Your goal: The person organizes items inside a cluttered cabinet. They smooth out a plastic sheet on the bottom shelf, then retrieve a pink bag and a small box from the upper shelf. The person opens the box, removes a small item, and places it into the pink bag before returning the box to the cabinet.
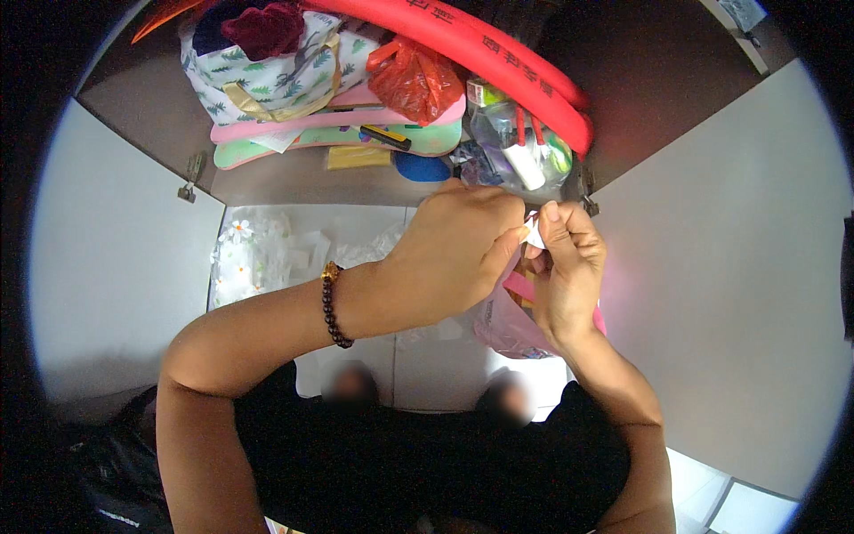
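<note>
Between the fingertips of both my hands is a small white piece (536,235), perhaps paper or plastic, with a little dark red at its upper edge. My right hand (572,257) pinches it from the right between thumb and fingers. From the left, my left hand (460,247) reaches across, back of the hand up, its thumb and curled forefinger at the piece's other edge. What the left palm covers is hidden. A dark bead bracelet (328,304) circles the left wrist. Both hands are in front of a cupboard shelf (280,187).
White doors (120,253) (727,267) stand swung out on both sides. On the shelf are a patterned fabric bag (227,80), a red plastic bag (417,83), a yellow-black utility knife (385,137) and a clear bag (497,137). Red tubes (494,50) cross above; a pink bag (510,327) is below.
</note>
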`<state>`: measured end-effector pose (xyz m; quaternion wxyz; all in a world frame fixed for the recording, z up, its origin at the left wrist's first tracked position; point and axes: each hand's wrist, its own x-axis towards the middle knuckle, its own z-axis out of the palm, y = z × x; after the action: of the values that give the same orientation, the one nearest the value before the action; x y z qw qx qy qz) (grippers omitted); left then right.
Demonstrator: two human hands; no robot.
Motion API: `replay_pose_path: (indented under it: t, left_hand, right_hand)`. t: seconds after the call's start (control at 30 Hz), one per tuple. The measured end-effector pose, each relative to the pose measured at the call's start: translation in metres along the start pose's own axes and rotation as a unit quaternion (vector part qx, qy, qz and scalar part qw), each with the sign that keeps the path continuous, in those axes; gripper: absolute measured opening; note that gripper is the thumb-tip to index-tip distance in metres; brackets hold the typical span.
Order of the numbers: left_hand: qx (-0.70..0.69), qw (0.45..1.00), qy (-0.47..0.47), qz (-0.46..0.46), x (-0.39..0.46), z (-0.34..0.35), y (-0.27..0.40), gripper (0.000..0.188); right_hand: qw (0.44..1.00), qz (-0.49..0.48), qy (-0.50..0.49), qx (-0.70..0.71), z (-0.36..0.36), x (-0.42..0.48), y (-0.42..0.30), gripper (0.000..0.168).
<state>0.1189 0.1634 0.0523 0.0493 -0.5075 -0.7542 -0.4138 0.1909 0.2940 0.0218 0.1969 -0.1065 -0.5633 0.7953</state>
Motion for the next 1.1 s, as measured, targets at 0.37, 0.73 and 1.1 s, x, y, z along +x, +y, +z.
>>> replay_pose_path:
  t: [0.37,0.73,1.1]
  left_hand:
    - [-0.089,0.988,-0.04,-0.118,0.002,0.0,-0.002,0.021]
    - [-0.086,0.979,-0.052,-0.175,-0.003,-0.003,0.008,0.027]
    - [-0.188,0.937,-0.131,-0.265,-0.025,-0.014,-0.026,0.028]
  right_hand:
    - [1.0,0.004,0.026,0.013,-0.001,0.002,-0.006,0.02]
    - [0.998,0.05,-0.023,-0.043,-0.01,0.0,-0.001,0.027]
    - [0.993,-0.085,0.046,-0.067,-0.039,0.015,-0.006,0.026]
